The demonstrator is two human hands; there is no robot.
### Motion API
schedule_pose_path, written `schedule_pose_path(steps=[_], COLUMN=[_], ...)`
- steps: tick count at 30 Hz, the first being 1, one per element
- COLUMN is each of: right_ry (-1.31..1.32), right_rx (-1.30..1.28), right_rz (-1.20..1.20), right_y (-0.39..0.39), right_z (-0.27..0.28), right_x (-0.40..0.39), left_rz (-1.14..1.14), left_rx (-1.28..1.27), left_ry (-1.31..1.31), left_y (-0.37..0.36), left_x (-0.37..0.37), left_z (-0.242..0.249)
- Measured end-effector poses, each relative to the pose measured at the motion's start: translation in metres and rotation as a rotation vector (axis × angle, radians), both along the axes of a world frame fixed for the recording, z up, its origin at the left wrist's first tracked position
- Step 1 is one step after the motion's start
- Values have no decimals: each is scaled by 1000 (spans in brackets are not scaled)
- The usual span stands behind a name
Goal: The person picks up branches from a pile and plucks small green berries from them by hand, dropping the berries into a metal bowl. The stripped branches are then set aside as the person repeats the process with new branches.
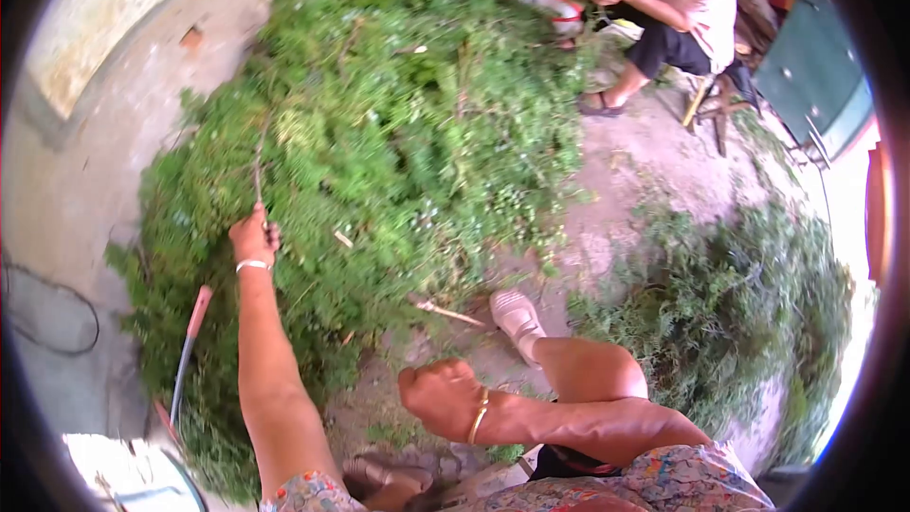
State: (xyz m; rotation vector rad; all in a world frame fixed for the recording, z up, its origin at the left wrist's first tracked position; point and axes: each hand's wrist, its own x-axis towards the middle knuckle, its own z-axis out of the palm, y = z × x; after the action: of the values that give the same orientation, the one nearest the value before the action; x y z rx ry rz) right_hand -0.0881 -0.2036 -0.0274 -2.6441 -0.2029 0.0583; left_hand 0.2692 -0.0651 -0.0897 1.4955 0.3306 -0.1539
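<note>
My left hand [254,235] reaches forward, its fingers closed on the thin brown stem of a leafy branch [258,166] that lies over the large green heap of cut branches [379,133]. A white bangle circles that wrist. Lower down, in front of my lap, my right hand [444,400] is curled into a fist, with a gold bangle on the wrist. Its fingers hide their inner side, so I cannot tell what they hold. A short bare stick [450,313] lies on the ground between the heap and my shoe.
A second, darker pile of branches [720,303] lies at my right. Across the heap a seated person [682,9] works with greenery beside a red-rimmed basin [548,6]. A metal rod with a pink handle [193,332] rests at the left. A green metal panel [815,62] stands far right.
</note>
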Motion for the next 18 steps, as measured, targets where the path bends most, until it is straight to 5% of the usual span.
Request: schedule_pose_path(steps=[5, 10, 14, 16, 18], right_ry=[25, 29, 80, 103, 237], right_rx=[46, 61, 70, 62, 84], right_rz=[55, 81, 93, 90, 114], right_y=[-8, -16, -21, -22, -26], right_z=[10, 11, 19, 25, 38], right_x=[2, 1, -1, -3, -3], left_rz=[-174, -254, -352, -491, -419], left_rx=[139, 241, 495, 612, 436], left_ry=[-105, -120, -190, -397, -7], left_y=[-23, -4, 45, 90, 67], left_x=[-27, -131, -230, -258, -309], left_z=[15, -2, -63, -132, -93])
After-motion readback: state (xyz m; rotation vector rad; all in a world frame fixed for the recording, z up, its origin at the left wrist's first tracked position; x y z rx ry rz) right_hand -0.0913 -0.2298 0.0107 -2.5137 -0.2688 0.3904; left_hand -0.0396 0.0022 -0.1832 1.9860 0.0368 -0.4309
